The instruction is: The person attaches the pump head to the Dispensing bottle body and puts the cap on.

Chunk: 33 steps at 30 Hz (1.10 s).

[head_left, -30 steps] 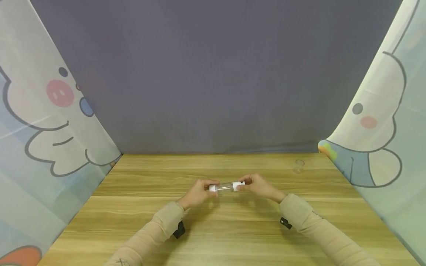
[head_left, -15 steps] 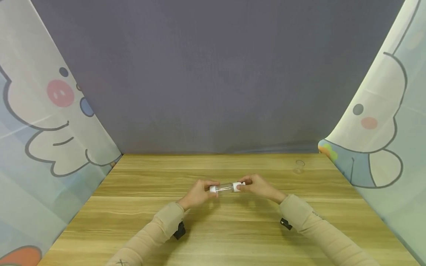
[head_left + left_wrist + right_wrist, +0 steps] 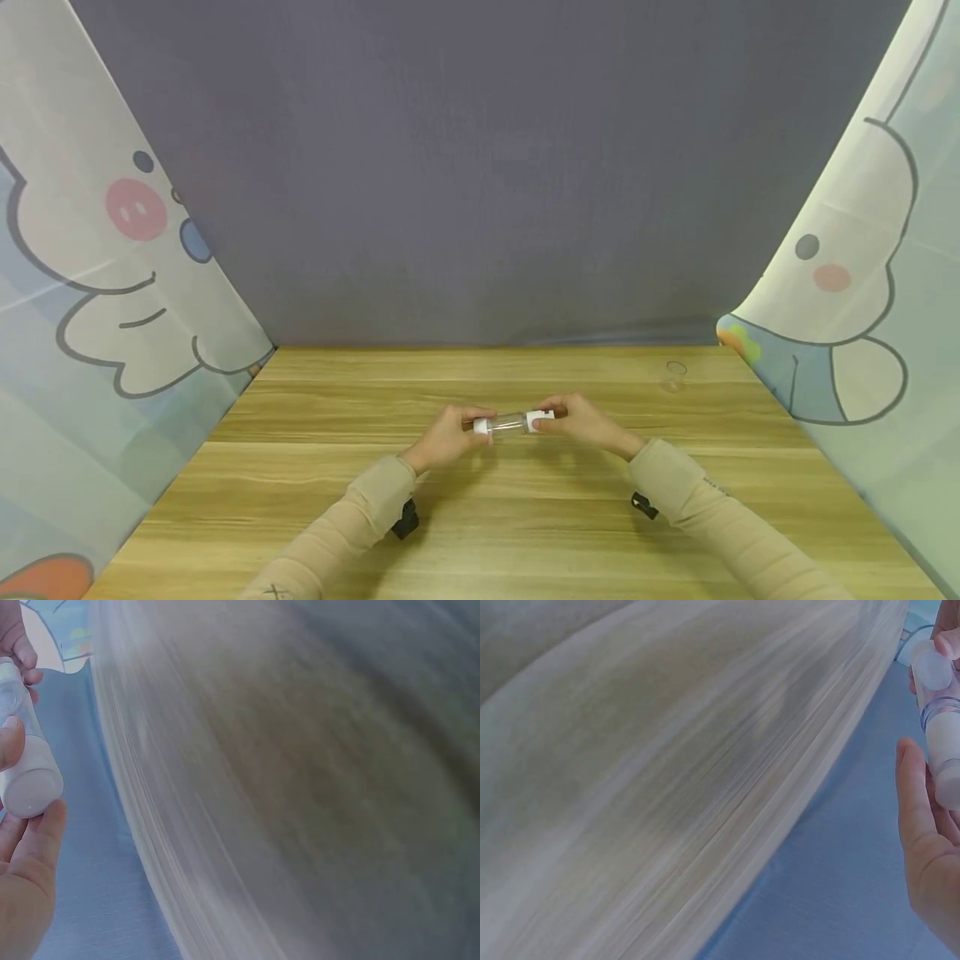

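Observation:
A clear cylindrical bottle [image 3: 507, 425] with white ends is held level above the table, between both hands. My left hand [image 3: 442, 435] grips its left white end, thumb and fingers on opposite sides. On the other end, my right hand [image 3: 585, 419] holds the white cap-like part [image 3: 537, 420] between thumb and fingers. In the left wrist view the round white base [image 3: 34, 791] faces the camera, with left fingertips against it. From the right wrist, the bottle's other white end [image 3: 946, 761] shows, partly cut off by the frame edge. The bottle looks see-through in the middle; no contents can be made out.
A small clear cup-shaped piece [image 3: 673, 377] stands at the back right of the wooden table [image 3: 495, 533]. A dark grey curtain [image 3: 480, 183] hangs behind, and cartoon-printed cloths [image 3: 840, 275] flank both sides.
Hardly anything differs. Both hands and the bottle have shifted very slightly to the right, with the same grip at each end.

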Available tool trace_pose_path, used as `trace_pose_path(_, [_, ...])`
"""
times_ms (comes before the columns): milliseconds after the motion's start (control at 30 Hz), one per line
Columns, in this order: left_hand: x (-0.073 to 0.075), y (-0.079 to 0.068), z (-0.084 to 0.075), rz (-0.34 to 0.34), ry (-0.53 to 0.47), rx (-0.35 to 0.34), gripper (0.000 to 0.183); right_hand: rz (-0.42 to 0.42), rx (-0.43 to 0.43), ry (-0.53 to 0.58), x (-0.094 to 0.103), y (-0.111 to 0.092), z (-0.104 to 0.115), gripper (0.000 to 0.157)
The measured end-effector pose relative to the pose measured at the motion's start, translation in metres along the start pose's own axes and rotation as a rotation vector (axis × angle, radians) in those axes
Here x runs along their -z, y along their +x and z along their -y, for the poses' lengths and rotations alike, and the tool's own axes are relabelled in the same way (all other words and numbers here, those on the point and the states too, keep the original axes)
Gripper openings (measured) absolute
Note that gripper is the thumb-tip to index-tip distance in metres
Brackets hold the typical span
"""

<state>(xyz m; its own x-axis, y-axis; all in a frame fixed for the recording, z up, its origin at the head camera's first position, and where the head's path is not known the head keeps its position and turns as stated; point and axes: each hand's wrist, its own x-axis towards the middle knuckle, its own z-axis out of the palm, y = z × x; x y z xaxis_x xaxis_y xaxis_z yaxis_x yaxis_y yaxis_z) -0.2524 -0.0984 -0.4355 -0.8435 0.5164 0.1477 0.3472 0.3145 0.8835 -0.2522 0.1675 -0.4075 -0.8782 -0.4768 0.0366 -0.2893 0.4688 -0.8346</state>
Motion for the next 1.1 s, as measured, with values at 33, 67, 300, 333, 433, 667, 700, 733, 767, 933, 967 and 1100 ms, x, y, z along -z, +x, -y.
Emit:
trace_pose_path(33, [0.0001,0.0004,0.0000,0.001,-0.001,-0.001,0.039,-0.001,0.007,-0.004,0.0005,-0.0001,0.0002,0.046])
trace_pose_path(67, [0.0002,0.0008,-0.0001,0.003,-0.001,-0.004,0.039,-0.005,0.008,-0.001,0.0006,0.0002,0.0003,0.046])
trace_pose_path(300, [0.0009,0.0016,0.0005,0.003,0.006,-0.015,0.039,-0.017,0.044,0.032,0.0021,0.0001,0.0004,0.046])
trace_pose_path(333, [0.0010,0.0016,0.0008,0.005,0.007,-0.014,0.039,-0.018,0.045,0.042,0.0023,0.0000,0.0001,0.046])
trace_pose_path(433, [0.0010,0.0016,0.0020,0.008,0.008,-0.012,0.039,-0.021,0.053,0.068,0.0033,-0.0010,0.0000,0.045])
trace_pose_path(667, [0.0016,0.0007,-0.0005,0.001,0.011,0.003,0.039,0.002,0.064,0.072,0.0031,-0.0001,0.0004,0.044])
trace_pose_path(700, [0.0016,0.0004,-0.0012,-0.001,0.009,0.005,0.039,0.008,0.066,0.072,0.0025,0.0003,0.0004,0.043])
trace_pose_path(733, [0.0017,0.0003,-0.0016,-0.004,0.008,0.008,0.039,0.010,0.072,0.065,0.0022,0.0008,0.0001,0.042])
trace_pose_path(767, [0.0015,0.0005,-0.0020,-0.005,0.007,0.007,0.039,0.010,0.078,0.059,0.0019,0.0013,-0.0002,0.041])
trace_pose_path(933, [0.0010,0.0029,-0.0021,-0.010,0.017,0.011,0.039,-0.005,0.090,0.031,0.0010,0.0025,-0.0014,0.036])
trace_pose_path(967, [0.0012,0.0030,-0.0023,-0.008,0.018,0.010,0.039,-0.006,0.087,0.027,0.0009,0.0023,-0.0009,0.035])
trace_pose_path(1100, [0.0019,0.0018,-0.0016,-0.003,0.013,0.011,0.039,-0.009,0.059,0.020,-0.0006,0.0016,0.0012,0.035])
